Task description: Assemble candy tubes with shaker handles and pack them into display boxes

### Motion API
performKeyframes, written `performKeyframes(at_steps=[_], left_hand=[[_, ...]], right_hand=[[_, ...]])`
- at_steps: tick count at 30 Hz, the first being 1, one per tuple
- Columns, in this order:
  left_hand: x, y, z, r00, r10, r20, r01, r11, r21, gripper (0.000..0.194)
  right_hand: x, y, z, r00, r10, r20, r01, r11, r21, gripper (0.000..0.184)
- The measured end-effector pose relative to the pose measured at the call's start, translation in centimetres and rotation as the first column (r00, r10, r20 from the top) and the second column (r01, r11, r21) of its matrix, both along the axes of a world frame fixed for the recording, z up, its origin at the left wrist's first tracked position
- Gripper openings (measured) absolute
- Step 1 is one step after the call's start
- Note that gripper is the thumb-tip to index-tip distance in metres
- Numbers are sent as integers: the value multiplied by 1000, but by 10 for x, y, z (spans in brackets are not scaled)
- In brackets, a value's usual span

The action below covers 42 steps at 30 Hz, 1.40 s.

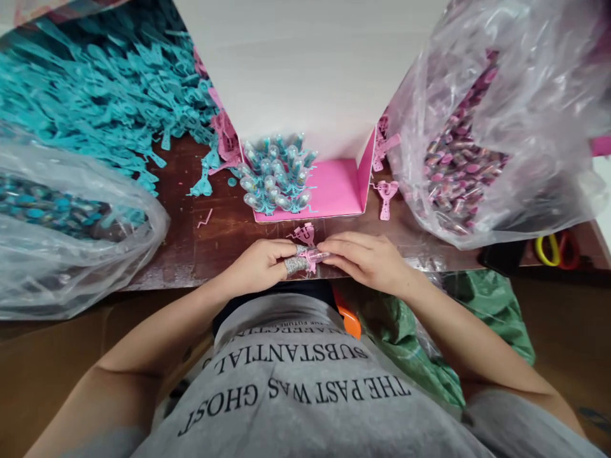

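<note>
My left hand [260,264] and my right hand [367,257] meet at the near edge of the dark wooden table [224,232]. Both pinch a small clear tube with a pink part [312,256]; a taped thumb of the left hand lies on it. A pink plastic piece [304,233] lies just beyond my fingers. Behind it an open pink box [334,191] holds a cluster of clear tubes with teal parts [274,175] in its left half.
A heap of teal plastic pieces [105,95] fills the back left. A clear bag of teal items [57,216] lies at left; a clear bag of pink tubes [468,159] at right. Loose pink pieces [386,191] lie beside the box. Scissors handles [556,248] show at right.
</note>
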State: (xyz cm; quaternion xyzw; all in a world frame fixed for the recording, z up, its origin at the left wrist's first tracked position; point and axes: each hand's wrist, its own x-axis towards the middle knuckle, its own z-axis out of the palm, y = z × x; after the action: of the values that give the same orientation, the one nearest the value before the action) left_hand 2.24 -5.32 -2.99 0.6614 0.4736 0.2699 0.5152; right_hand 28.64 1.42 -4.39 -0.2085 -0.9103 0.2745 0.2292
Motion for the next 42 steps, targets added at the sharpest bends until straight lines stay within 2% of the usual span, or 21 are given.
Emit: performKeyframes(at_steps=[2, 5, 8, 11, 13, 14, 15, 17, 18, 19, 22, 24, 26, 28, 30, 31, 33, 36, 39, 42], left_hand=[[7, 2, -4, 998, -8, -62, 12, 998, 63, 28], [18, 2, -14, 971, 52, -233, -4, 979, 202, 33], [26, 5, -20, 927, 99, -362, 32, 940, 339, 30], [30, 15, -19, 922, 75, -380, 73, 930, 361, 20], [31, 23, -17, 943, 69, -325, 34, 953, 302, 17], [31, 27, -16, 958, 73, -276, 0, 967, 254, 18], [33, 30, -16, 974, 84, -211, -42, 980, 195, 20], [39, 34, -19, 992, 108, -59, -105, 993, 46, 26], [43, 36, -21, 993, 118, 12, -118, 992, -33, 30], [48, 37, -24, 989, 125, 74, -116, 987, -107, 35], [60, 38, -30, 960, 184, 209, -133, 962, -237, 43], [62, 37, -29, 929, 256, 266, -185, 946, -266, 44], [58, 36, -24, 909, 297, 293, -215, 935, -281, 42], [53, 36, -16, 906, 308, 291, -222, 930, -293, 39], [49, 37, -9, 911, 302, 280, -215, 929, -302, 33], [49, 39, -7, 913, 297, 279, -209, 929, -305, 30], [49, 43, -5, 915, 282, 287, -187, 929, -318, 28], [52, 48, -4, 914, 270, 303, -159, 925, -346, 31], [54, 49, 0, 922, 257, 288, -161, 935, -317, 35], [55, 48, 6, 929, 247, 274, -178, 951, -253, 33]], right_hand=[[5, 0, -2, 999, -37, 29, 38, 999, -24, 30], [6, -4, -5, 988, -147, 55, 155, 972, -176, 44], [7, -5, 0, 963, -245, 109, 269, 877, -398, 66], [20, 9, 10, 952, -265, 154, 306, 793, -527, 79], [41, 32, 12, 905, -398, 148, 419, 779, -466, 78], [54, 48, 10, 848, -513, 137, 524, 767, -371, 75], [70, 65, 5, 767, -631, 119, 638, 729, -250, 69], [100, 103, -13, 597, -794, 113, 796, 604, 39, 53], [114, 121, -24, 555, -816, 159, 809, 574, 122, 48], [125, 137, -35, 536, -818, 206, 804, 570, 169, 44], [139, 163, -57, 550, -790, 269, 772, 604, 195, 36], [134, 158, -54, 604, -774, 192, 755, 632, 172, 35], [120, 135, -38, 687, -723, 71, 718, 691, 89, 36], [101, 102, -17, 798, -603, -12, 602, 798, -43, 37], [79, 68, 4, 936, -350, -31, 344, 932, -112, 32], [68, 53, 11, 969, -241, -48, 232, 962, -146, 32], [50, 33, 19, 989, -125, -84, 106, 974, -201, 33], [38, 22, 19, 978, -173, -117, 139, 957, -254, 30], [37, 20, 18, 978, -170, -121, 146, 972, -185, 22], [35, 15, 18, 981, -161, -108, 151, 984, -97, 23]])
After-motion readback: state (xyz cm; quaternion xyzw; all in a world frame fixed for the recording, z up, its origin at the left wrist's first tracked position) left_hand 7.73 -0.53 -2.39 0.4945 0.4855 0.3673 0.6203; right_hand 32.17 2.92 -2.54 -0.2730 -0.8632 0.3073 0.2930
